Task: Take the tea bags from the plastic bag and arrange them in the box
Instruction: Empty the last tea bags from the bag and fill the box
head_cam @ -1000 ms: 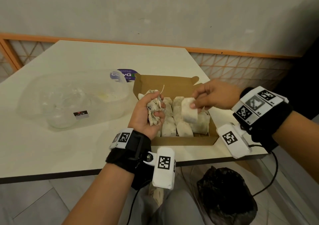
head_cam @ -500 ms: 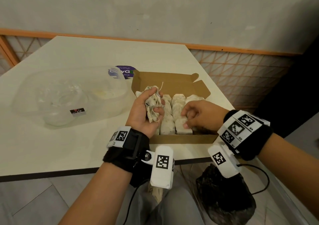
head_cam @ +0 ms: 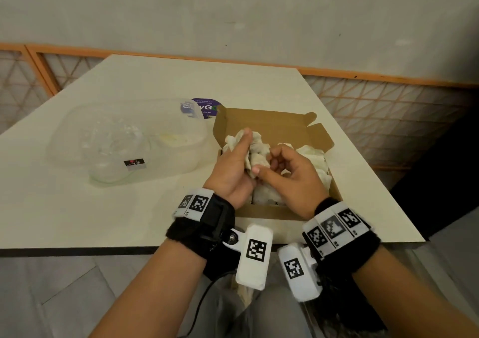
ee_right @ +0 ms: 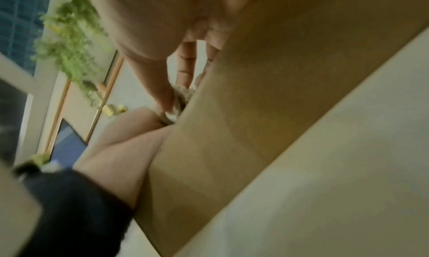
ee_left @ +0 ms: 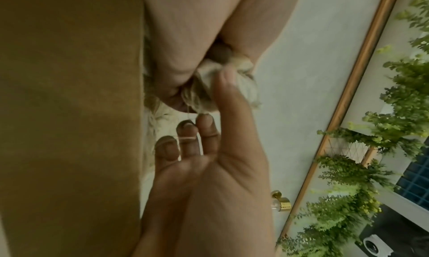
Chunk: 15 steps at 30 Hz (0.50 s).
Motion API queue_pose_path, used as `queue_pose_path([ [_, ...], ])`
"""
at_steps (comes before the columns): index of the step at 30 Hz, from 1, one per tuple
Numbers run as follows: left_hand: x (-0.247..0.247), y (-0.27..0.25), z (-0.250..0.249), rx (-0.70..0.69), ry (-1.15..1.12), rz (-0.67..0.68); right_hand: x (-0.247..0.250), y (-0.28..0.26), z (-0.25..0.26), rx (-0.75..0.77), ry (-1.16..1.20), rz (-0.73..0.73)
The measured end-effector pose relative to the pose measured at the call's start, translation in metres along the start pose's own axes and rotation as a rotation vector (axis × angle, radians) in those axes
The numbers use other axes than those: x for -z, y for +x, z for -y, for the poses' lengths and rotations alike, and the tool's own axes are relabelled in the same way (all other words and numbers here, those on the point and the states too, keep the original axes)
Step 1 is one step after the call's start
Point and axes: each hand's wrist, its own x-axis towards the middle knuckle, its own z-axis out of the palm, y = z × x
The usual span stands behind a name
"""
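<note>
The brown cardboard box (head_cam: 269, 123) lies open on the white table (head_cam: 77, 208), with several pale tea bags (head_cam: 312, 156) lined up inside. My left hand (head_cam: 233, 164) hovers over the box's left side and grips a crumpled bunch of tea bags (head_cam: 255, 152). My right hand (head_cam: 287, 174) is against that bunch, its thumb and fingers pinching one bag. In the left wrist view a tea bag string (ee_left: 185, 138) lies across my curled left fingers (ee_left: 185, 141), and the bunch (ee_left: 243, 84) is squeezed between both hands. The clear plastic bag (head_cam: 124, 140) lies left of the box.
A purple round label (head_cam: 204, 106) shows behind the plastic bag. The table's front edge (head_cam: 103, 250) runs just under my wrists. An orange lattice rail (head_cam: 388, 109) stands behind the table on the right. A dark bag lies on the floor below.
My right hand set a tea bag down into the box, then came back left to the bunch in my left hand. The left hand stayed over the box.
</note>
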Motion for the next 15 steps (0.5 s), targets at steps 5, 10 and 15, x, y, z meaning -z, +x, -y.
queue_pose_path([
  [5, -0.004, -0.007, 0.001, -0.022, 0.137, 0.121, 0.011, 0.006, -0.005, -0.126, 0.271, -0.143],
  [10, -0.003, -0.006, 0.000, -0.037, 0.115, 0.032, 0.015, 0.010, -0.006, -0.209, 0.491, -0.184],
  [15, -0.005, -0.005, -0.001, -0.022, 0.056, -0.064, 0.015, 0.011, -0.006, -0.199, 0.576, -0.198],
])
